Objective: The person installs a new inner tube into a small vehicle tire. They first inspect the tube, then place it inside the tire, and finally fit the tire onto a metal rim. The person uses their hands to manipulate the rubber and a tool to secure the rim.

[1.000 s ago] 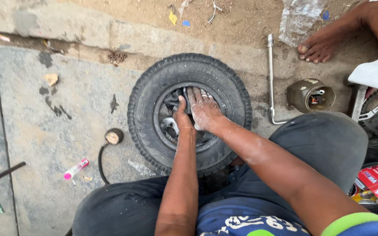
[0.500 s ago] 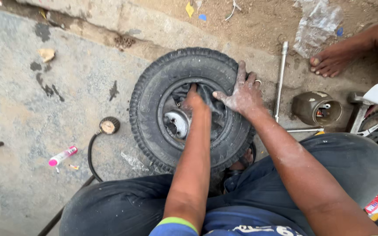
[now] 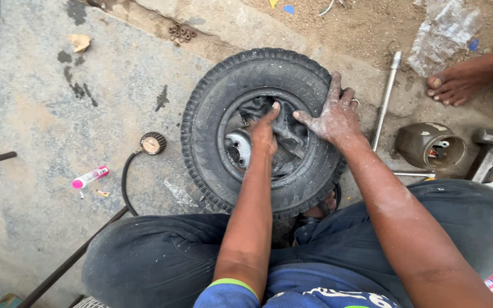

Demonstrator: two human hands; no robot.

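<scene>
One tyre (image 3: 261, 128), black and knobbly, lay flat on the concrete slab (image 3: 47, 142) just in front of your knees; it was placed so that its open centre faced up at you; one inner tube (image 3: 283, 134), black and crumpled, sat bunched inside that opening, over the grey metal hub (image 3: 238, 149).

Your left hand (image 3: 265, 132) was inside the opening, fingers flat and extended, pressing on the tube and gripping nothing; the hold looked meant to push the rubber down under the tyre's edge.

Your right hand (image 3: 333, 114), dusted with white powder, lay open and spread on the tyre's right sidewall, thumb pointing into the opening and touching the tube, one ring on a finger; it appeared to steady the tyre rather than grasp it.

One round pressure gauge (image 3: 152, 143) with its black hose (image 3: 125, 188) lay just left of the tyre, near to hand; one small pink-and-white tube (image 3: 90, 177) lay further left on the slab.

One long metal wrench (image 3: 386, 97) lay to the right of the tyre, close beside your right hand; one brown metal drum (image 3: 429, 147) lay beyond it on its side.

One bare foot (image 3: 456, 84) of another person rested on the dirt at upper right, well apart from the tyre; one crumpled clear plastic bag (image 3: 443, 31) lay above it.
</scene>
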